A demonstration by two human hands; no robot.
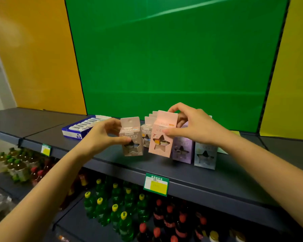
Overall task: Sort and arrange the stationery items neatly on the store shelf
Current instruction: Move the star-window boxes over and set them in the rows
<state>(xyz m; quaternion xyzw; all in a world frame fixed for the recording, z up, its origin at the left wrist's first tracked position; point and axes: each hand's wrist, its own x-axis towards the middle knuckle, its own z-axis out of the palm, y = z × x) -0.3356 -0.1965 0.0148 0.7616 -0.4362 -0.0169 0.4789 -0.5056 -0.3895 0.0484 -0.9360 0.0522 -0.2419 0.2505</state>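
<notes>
Pink box (162,137) is pinched in the right hand (191,126), grey box (131,137) in the left hand (103,133). Purple box (183,147) and blue box (205,154) already stand in line on the shelf (199,179); the held pair seems left to place.

The box (131,137) pinched in the left hand's fingers (112,135) is pale greyish pink with a star-shaped window. The box (162,137) under the right hand's fingertips (166,131) is salmon pink, also star-cut, showing orange and yellow inside. Right of those fingers stand a lilac box (182,149) and a pale blue-grey box (205,156), each bearing a dark star. Behind the left fingers lies a blue-and-white tray (77,130).
</notes>
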